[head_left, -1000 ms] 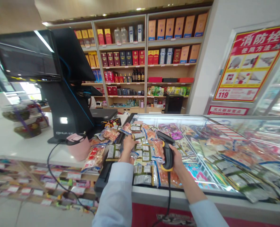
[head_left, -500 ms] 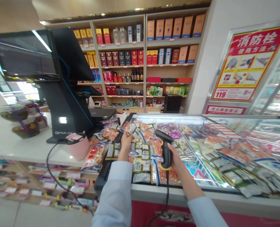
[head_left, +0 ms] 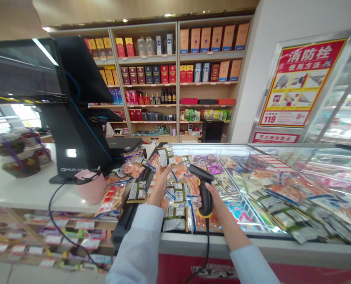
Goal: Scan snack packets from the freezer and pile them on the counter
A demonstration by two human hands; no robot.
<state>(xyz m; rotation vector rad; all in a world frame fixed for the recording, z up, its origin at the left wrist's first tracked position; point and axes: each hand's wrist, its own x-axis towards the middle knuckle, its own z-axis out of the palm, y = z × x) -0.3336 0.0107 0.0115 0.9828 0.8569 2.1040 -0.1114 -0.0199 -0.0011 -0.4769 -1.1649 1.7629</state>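
Observation:
My left hand [head_left: 160,181] grips a small silver-and-green snack packet [head_left: 166,155] by its lower edge, raised over the pile on the freezer top. In my right hand [head_left: 213,195] is a black-and-yellow barcode scanner [head_left: 205,194], its head pointing left and its cable hanging down the front. Under both hands lie several more silver-and-green packets [head_left: 175,216] and clear bags of orange snacks [head_left: 180,172]. Left of my left wrist, one silver packet [head_left: 137,192] rests on the dark freezer edge, beside a red-and-clear bag [head_left: 112,198].
A pink cup [head_left: 90,189] and a black cash register [head_left: 77,138] stand on the white counter [head_left: 57,195] at the left. The glass-topped freezer [head_left: 282,232] holds more packets on the right. Shelves of boxes [head_left: 178,85] line the back wall. A cable [head_left: 52,205] loops off the counter.
My left hand has lifted the silver-and-green packet, which now shows its broad face upright. The scanner stays in my right hand. The view has shifted slightly to the right.

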